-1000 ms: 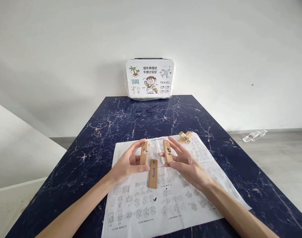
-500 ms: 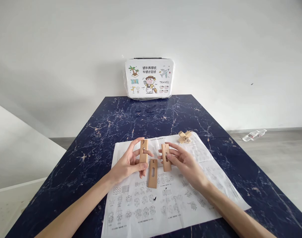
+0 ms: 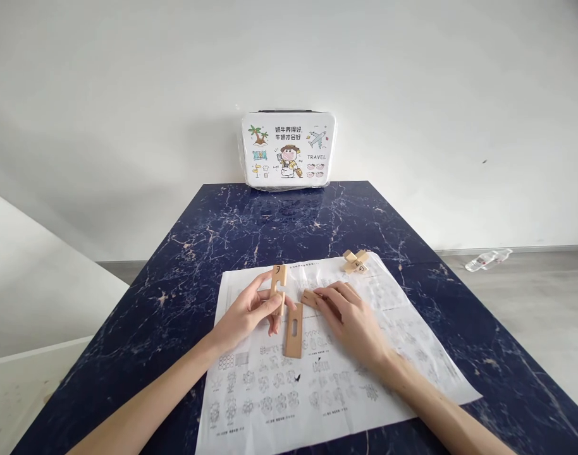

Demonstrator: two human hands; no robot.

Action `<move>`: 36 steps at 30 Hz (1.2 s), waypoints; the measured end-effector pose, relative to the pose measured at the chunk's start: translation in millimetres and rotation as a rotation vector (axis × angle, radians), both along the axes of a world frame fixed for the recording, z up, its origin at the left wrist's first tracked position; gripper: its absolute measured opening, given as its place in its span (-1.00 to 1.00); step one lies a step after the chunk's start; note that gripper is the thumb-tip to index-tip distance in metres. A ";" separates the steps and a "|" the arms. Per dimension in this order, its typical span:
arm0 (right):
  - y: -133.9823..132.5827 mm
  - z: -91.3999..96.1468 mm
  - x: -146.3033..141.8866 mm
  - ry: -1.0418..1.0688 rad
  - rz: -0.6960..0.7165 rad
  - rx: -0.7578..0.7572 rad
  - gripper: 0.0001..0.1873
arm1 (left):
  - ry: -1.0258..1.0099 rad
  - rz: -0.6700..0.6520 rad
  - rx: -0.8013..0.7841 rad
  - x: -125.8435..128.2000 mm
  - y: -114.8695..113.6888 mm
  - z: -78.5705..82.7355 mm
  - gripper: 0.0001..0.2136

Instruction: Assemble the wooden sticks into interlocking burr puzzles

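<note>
Table blue-marbled, pale wall behind. Left hand clamped on notched block above printed sheet; right hand apart, hiding one end of second block near slotted block, grip unclear.

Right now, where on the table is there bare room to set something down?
The widest patch is blue table between the white case and the paper sheet; a narrower one lies between sheet and the table's right edge. Crowded: the middle of the sheet, with left hand, right hand and three wooden pieces.
</note>
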State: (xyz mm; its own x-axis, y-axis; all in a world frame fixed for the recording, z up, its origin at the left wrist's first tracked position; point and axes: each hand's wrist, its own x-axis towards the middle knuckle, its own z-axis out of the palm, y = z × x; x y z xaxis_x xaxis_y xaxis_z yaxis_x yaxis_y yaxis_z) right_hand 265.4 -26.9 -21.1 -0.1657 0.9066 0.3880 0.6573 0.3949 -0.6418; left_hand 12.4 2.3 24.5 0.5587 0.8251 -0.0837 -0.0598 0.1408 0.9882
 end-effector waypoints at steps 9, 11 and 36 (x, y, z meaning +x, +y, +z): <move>-6.7 14.9 -3.6 -0.103 0.463 0.082 -0.49 | 0.039 0.065 0.016 2.6 0.9 -0.4 -0.60; -7.4 15.0 -3.4 -0.132 0.486 0.072 -0.54 | 0.050 0.058 0.026 2.6 0.8 0.6 -0.60; -5.7 8.9 -0.8 0.136 -0.056 -0.043 -0.79 | 0.086 0.077 0.172 1.7 -0.4 -2.2 -0.71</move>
